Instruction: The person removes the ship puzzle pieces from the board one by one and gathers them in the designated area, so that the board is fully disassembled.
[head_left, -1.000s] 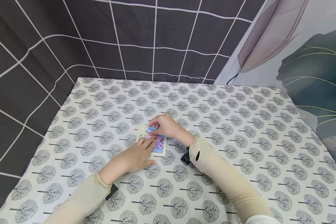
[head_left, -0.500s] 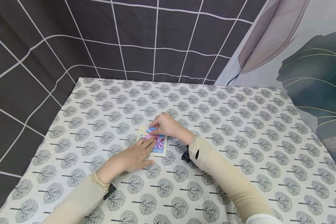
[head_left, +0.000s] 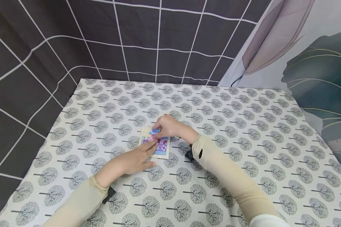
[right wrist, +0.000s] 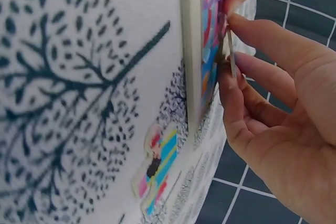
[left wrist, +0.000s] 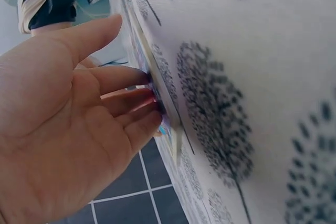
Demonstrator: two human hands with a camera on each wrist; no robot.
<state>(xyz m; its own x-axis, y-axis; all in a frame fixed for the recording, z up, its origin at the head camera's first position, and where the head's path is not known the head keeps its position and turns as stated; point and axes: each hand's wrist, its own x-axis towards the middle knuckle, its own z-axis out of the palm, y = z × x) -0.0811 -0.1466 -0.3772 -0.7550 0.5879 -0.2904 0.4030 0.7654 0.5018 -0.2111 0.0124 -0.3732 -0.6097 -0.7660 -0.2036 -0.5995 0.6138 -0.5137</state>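
A small jigsaw puzzle board (head_left: 162,155) with a cream border and a pink, purple and blue picture lies on the patterned tablecloth. My left hand (head_left: 134,161) rests its nearly straight fingertips on the picture, thumb spread to the side. In the left wrist view, the left palm (left wrist: 68,124) faces the camera. My right hand (head_left: 170,126) is at the board's far side. Between its thumb and fingers it pinches a thin puzzle piece (right wrist: 231,51), seen almost edge-on in the right wrist view, close over the picture. The fingers hide much of this piece.
A loose, brightly coloured puzzle piece (right wrist: 161,163) lies on the tablecloth (head_left: 244,189) beside the board, mostly hidden by the right wrist in the head view. A dark grid-patterned curtain (head_left: 136,37) hangs behind the table, with a leaf-patterned curtain (head_left: 318,82) at the right.
The right hand shifts slightly at the board's far side, still holding the piece. The left wrist eases a little leftward while its fingertips stay on the picture.
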